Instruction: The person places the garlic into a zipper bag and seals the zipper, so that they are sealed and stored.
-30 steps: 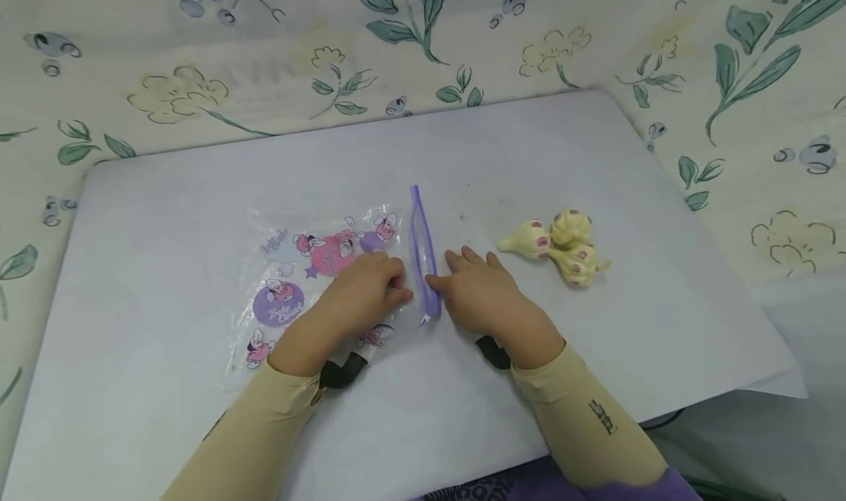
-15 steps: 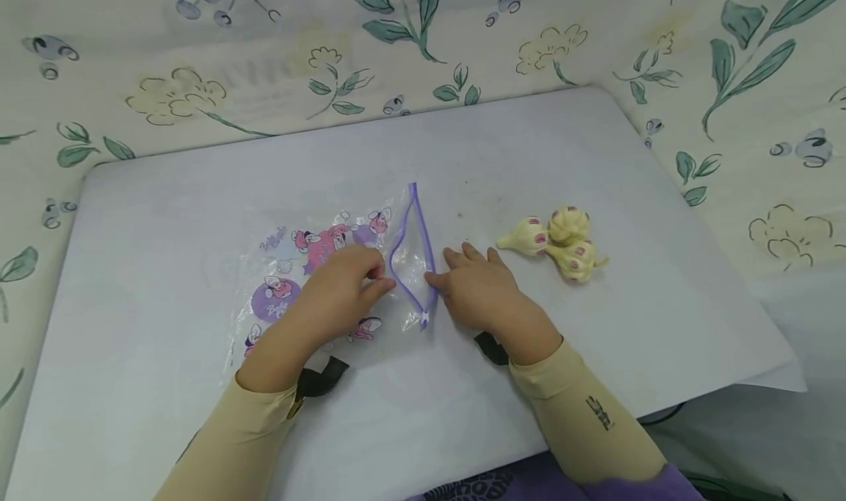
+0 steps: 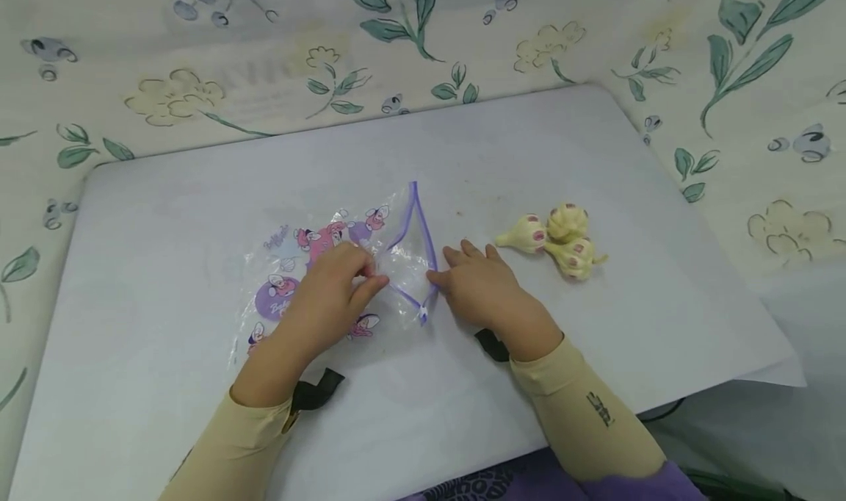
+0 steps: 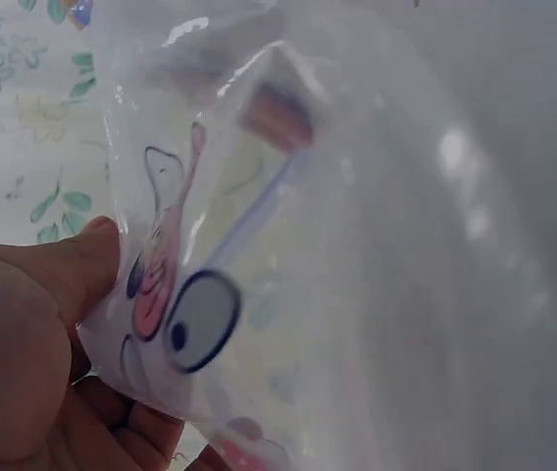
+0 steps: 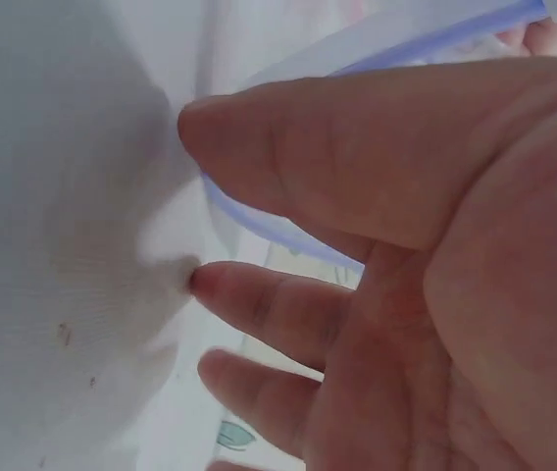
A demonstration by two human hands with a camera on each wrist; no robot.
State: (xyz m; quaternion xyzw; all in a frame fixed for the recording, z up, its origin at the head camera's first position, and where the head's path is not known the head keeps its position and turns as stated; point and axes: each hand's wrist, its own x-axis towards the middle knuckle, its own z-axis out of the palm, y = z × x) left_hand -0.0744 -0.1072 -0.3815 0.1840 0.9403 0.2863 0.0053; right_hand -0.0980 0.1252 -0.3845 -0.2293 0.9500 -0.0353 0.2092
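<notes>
A clear zip bag [image 3: 410, 266] with pink and purple cartoon prints lies on the white table, its purple-edged mouth spread wide toward the right. My left hand [image 3: 330, 288] pinches the upper edge of that mouth between thumb and fingers, lifting it; the left wrist view shows the thumb [image 4: 97, 260] against the raised film. With fingers spread, my right hand [image 3: 482, 288] presses on the table, its thumb [image 5: 249, 147] holding down the lower purple edge. Several garlic bulbs [image 3: 568, 240] lie in a cluster beyond the right hand.
The white-covered table [image 3: 172, 192] is bordered at the back and sides by a floral cloth [image 3: 264, 45]. Small brown specks dot the cover between the bag and the garlic. A black cable [image 3: 664, 411] hangs near the table's right front edge.
My left hand has moved left and drawn the upper edge with it, so the bag's mouth has gone from a narrow slit to a wide gap. The right hand stays put.
</notes>
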